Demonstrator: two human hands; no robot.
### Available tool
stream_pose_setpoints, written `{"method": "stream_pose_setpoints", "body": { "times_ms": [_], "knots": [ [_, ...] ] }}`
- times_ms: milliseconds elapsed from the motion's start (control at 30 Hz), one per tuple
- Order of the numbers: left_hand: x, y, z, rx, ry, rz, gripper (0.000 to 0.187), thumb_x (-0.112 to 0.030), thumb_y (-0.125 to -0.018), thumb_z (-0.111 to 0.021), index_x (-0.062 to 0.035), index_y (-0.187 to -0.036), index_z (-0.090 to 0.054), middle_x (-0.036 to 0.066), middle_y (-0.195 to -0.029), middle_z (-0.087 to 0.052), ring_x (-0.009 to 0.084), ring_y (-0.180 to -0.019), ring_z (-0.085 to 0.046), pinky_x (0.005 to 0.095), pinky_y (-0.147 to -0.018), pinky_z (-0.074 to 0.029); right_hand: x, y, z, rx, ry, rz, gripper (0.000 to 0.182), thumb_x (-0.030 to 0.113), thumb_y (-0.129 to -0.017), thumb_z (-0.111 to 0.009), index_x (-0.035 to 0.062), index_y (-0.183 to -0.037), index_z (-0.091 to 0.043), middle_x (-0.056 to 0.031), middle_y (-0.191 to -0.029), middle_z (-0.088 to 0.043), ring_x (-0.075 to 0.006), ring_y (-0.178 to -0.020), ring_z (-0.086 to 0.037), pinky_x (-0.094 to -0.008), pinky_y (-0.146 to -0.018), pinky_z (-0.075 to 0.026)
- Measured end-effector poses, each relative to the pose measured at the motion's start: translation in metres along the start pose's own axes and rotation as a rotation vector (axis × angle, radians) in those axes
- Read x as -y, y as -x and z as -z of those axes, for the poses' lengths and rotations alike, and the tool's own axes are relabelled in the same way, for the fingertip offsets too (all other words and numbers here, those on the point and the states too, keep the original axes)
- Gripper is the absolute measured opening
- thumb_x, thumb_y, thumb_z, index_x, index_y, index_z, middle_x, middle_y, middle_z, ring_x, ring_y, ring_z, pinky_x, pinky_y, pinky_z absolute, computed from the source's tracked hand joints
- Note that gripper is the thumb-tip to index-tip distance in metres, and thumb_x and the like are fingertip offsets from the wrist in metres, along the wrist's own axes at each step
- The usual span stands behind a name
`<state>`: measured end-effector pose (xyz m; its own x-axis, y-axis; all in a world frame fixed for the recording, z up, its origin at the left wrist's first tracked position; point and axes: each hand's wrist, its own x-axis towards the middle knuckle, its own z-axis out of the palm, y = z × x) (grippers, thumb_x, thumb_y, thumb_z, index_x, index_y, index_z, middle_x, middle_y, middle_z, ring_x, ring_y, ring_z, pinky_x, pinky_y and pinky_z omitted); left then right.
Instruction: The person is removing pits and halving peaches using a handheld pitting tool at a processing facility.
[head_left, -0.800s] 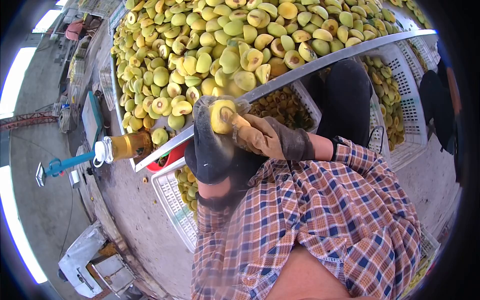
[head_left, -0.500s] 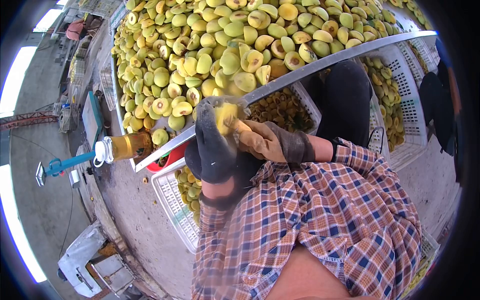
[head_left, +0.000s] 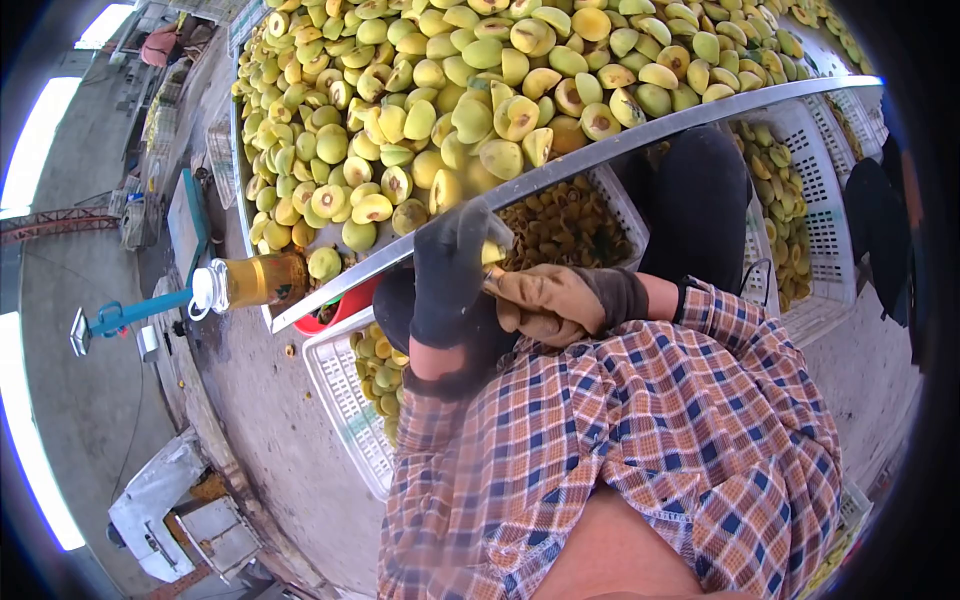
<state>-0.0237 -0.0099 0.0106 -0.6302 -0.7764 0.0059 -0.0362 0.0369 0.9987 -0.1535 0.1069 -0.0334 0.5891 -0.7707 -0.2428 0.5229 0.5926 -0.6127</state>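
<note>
In a dark glove, my left hand [head_left: 452, 255] is closed round a yellow-green peach half [head_left: 493, 253], just in front of the metal table edge. Only a small part of that half shows past the fingers. My right hand [head_left: 552, 302], in a brown glove with a dark cuff, is closed close beside it. A short wooden-handled tool [head_left: 494, 276] pokes out of the right fingers toward the peach half; its working end is hidden. Beyond the edge lies a large heap of halved peaches [head_left: 440, 110], some with brown pit hollows showing.
The metal rim [head_left: 600, 145] crosses in front of me. Below it stand a white crate of brown scraps [head_left: 570, 235] and crates of peach halves [head_left: 775, 190] [head_left: 375, 370]. A red basin [head_left: 350, 305] and a jar of amber liquid [head_left: 262, 281] are at left.
My left hand has turned and lowered slightly, hiding most of the peach half. My right hand has drawn a little to the right and down. The view has shifted slightly.
</note>
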Motion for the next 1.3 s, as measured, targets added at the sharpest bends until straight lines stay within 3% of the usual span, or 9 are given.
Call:
{"method": "stream_pose_setpoints", "body": {
  "times_ms": [167,267,367,467,633,767,1067,1133,1300],
  "knots": [
    [0.042,-0.003,0.005,0.272,1.308,0.183,0.037,-0.038,-0.102,-0.045,-0.0068,-0.086,-0.058,0.008,-0.083,-0.060,0.0215,-0.077,-0.060,0.0316,-0.070,-0.050,0.004,-0.005,0.000,0.017,0.064,-0.035,0.048,0.047,-0.103,-0.041,0.0028,-0.098,-0.060,0.0037,-0.055,-0.039,-0.0065,-0.042,-0.033,-0.0243,-0.039,-0.024],
    [0.068,-0.010,0.030,-0.198,0.428,-0.154,0.025,-0.026,-0.102,-0.046,-0.0046,-0.093,-0.054,0.011,-0.097,-0.059,0.0238,-0.086,-0.059,0.0355,-0.080,-0.050,0.018,-0.005,-0.004,-0.175,0.460,-0.109,0.042,0.040,-0.103,-0.042,0.0012,-0.101,-0.059,0.0020,-0.060,-0.043,-0.0084,-0.045,-0.038,-0.0250,-0.043,-0.034],
    [0.061,-0.009,0.087,-0.466,-0.469,-0.244,0.025,-0.023,-0.093,-0.060,-0.0035,-0.108,-0.059,0.016,-0.109,-0.062,0.0286,-0.099,-0.063,0.0372,-0.089,-0.050,-0.042,-0.032,0.064,-0.512,1.188,0.788,0.041,0.038,-0.105,-0.039,0.0020,-0.105,-0.059,-0.0052,-0.068,-0.059,-0.0099,-0.045,-0.050,-0.0227,-0.043,-0.037],
    [0.073,-0.019,0.146,-0.455,-1.186,-0.218,0.046,-0.027,-0.082,-0.072,-0.0110,-0.124,-0.060,0.016,-0.112,-0.066,0.0335,-0.101,-0.064,0.0412,-0.090,-0.050,-0.008,-0.011,0.066,-0.535,0.784,0.332,0.035,0.032,-0.103,-0.041,0.0016,-0.115,-0.055,-0.0073,-0.077,-0.063,-0.0132,-0.059,-0.060,-0.0248,-0.046,-0.045],
    [0.078,-0.045,0.155,-0.336,-1.318,0.014,0.048,-0.035,-0.078,-0.075,-0.0107,-0.118,-0.064,0.017,-0.110,-0.068,0.0356,-0.102,-0.064,0.0421,-0.089,-0.049,-0.009,-0.018,0.081,-0.135,-0.810,-0.080,0.031,0.028,-0.103,-0.043,0.0014,-0.116,-0.053,-0.0013,-0.072,-0.056,-0.0062,-0.058,-0.050,-0.0186,-0.042,-0.039],
    [0.054,-0.041,0.145,-0.310,-0.869,0.023,0.040,-0.030,-0.082,-0.074,-0.0032,-0.111,-0.068,0.017,-0.103,-0.070,0.0296,-0.096,-0.066,0.0371,-0.085,-0.050,0.003,0.001,0.038,-0.285,0.290,0.138,0.019,0.018,-0.101,-0.050,0.0020,-0.110,-0.054,0.0030,-0.082,-0.048,-0.0024,-0.068,-0.046,-0.0140,-0.048,-0.037],
    [0.045,0.006,0.054,-0.111,-0.604,-0.342,0.040,-0.025,-0.100,-0.054,0.0059,-0.124,-0.056,0.013,-0.107,-0.064,0.0193,-0.096,-0.061,0.0312,-0.083,-0.051,0.025,-0.017,0.010,-0.480,0.774,0.523,0.031,0.028,-0.102,-0.050,0.0007,-0.114,-0.058,-0.0171,-0.081,-0.061,-0.0267,-0.071,-0.060,-0.0343,-0.068,-0.049],
    [0.001,0.008,0.025,-0.094,-0.211,0.117,0.038,-0.020,-0.097,-0.057,0.0049,-0.126,-0.055,0.015,-0.108,-0.064,0.0205,-0.099,-0.062,0.0325,-0.085,-0.051,0.023,-0.016,0.014,-0.503,0.784,0.465,0.031,0.029,-0.102,-0.050,0.0006,-0.112,-0.058,-0.0160,-0.080,-0.062,-0.0250,-0.071,-0.060,-0.0335,-0.068,-0.049],
    [0.009,0.008,0.017,-0.147,-0.355,0.053,0.042,-0.018,-0.095,-0.061,0.0024,-0.130,-0.054,0.018,-0.112,-0.064,0.0232,-0.103,-0.062,0.0335,-0.088,-0.050,0.017,-0.017,0.017,-0.501,0.681,0.480,0.032,0.030,-0.102,-0.049,0.0005,-0.109,-0.059,-0.0122,-0.078,-0.062,-0.0197,-0.072,-0.059,-0.0319,-0.067,-0.048]
  ]
}}
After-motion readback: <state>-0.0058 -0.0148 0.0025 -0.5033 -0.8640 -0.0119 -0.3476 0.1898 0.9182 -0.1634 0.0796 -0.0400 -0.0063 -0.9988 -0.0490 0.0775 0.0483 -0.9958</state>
